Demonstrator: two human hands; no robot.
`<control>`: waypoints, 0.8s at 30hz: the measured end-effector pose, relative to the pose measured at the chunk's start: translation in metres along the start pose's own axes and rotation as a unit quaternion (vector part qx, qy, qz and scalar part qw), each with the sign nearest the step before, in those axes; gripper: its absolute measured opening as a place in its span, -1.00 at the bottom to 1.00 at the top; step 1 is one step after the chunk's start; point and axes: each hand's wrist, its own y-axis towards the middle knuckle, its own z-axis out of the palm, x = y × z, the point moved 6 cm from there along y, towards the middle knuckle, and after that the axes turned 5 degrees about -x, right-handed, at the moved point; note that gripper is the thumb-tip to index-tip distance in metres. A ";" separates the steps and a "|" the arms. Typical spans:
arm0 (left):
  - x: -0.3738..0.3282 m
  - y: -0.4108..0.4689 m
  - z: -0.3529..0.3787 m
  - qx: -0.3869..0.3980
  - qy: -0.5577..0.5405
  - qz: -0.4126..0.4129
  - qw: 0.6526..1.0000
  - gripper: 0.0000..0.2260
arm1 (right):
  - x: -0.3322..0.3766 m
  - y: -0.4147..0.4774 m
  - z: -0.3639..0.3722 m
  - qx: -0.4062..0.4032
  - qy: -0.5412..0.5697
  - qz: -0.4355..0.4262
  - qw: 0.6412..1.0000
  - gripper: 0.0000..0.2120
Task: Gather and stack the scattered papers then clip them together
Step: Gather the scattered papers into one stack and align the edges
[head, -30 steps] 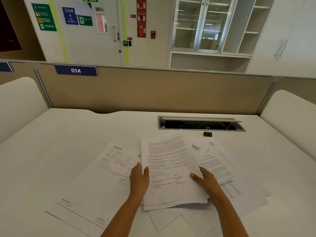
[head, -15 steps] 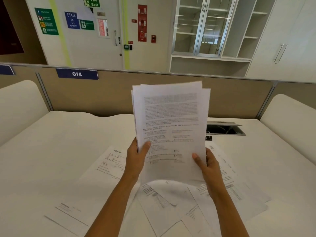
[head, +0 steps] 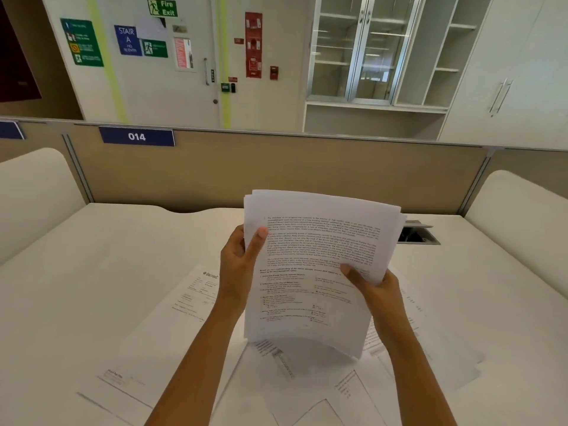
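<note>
I hold a stack of printed papers (head: 310,272) upright above the white desk (head: 76,287). My left hand (head: 238,265) grips its left edge near the top, thumb on the front sheet. My right hand (head: 376,292) grips the right edge lower down. The sheets are unevenly aligned and the bottom curls toward me. More loose papers lie flat on the desk: one large sheet (head: 172,327) at the left, several overlapping ones (head: 415,358) below and right of the stack. The binder clip is hidden behind the held stack.
A cable hatch (head: 419,235) is sunk into the desk at the back right. A beige partition (head: 276,170) with a "014" label closes the far edge. White padded side panels (head: 522,222) flank the desk.
Both hands lifted the stack off the desk and stood it upright. Since half a second ago it has dropped lower, and my left hand has slid up its edge.
</note>
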 end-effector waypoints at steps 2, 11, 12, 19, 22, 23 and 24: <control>-0.016 0.003 0.005 0.002 -0.026 0.016 1.000 -0.79 | 0.022 0.000 -0.001 -0.011 0.017 -0.035 0.999 -0.61; -0.053 0.015 0.016 -0.057 -0.042 -0.003 0.997 -0.55 | 0.090 0.002 0.000 -0.073 0.051 -0.107 0.990 -0.66; -0.051 0.016 0.016 -0.063 -0.029 -0.001 0.998 -0.56 | 0.089 0.003 -0.001 -0.079 0.051 -0.102 0.990 -0.71; -0.045 0.015 0.013 -0.082 -0.004 -0.008 0.997 -0.65 | 0.089 0.001 -0.002 -0.105 0.054 -0.116 0.986 -0.59; -0.045 0.016 0.013 -0.082 -0.005 -0.003 0.997 -0.65 | 0.088 0.001 -0.003 -0.113 0.052 -0.116 0.986 -0.66; -0.045 0.016 0.013 -0.082 -0.005 -0.003 0.997 -0.65 | 0.086 0.001 -0.004 -0.114 0.053 -0.112 0.986 -0.69; -0.045 0.016 0.013 -0.082 -0.006 -0.004 0.997 -0.64 | 0.084 0.000 -0.005 -0.117 0.057 -0.107 0.986 -0.73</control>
